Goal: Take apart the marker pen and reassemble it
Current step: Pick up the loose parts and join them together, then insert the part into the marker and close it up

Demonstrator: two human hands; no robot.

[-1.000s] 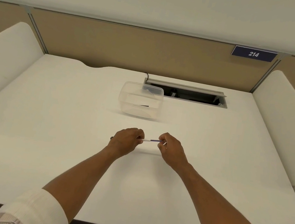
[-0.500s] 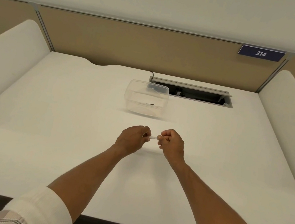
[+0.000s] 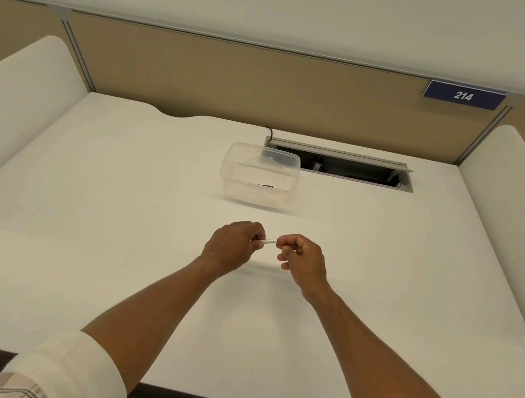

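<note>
The white desk (image 3: pixel 108 242) carries a clear plastic container (image 3: pixel 259 175) beyond the hands, with a small dark piece inside. Nearer than the container, the left hand (image 3: pixel 232 246) and right hand (image 3: pixel 302 261) are both closed on the marker pen (image 3: pixel 270 242). Its long axis runs left-right between the 2 fists, equally near each, so any pull or push likely goes along that line.

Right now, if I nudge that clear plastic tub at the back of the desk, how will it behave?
The tub looks thin-walled and nearly empty, holding only a small dark piece, so it is probably light and would slide on the smooth desk rather than tip. Its low, wide shape suggests it is stable. The walls may flex if squeezed.
</note>
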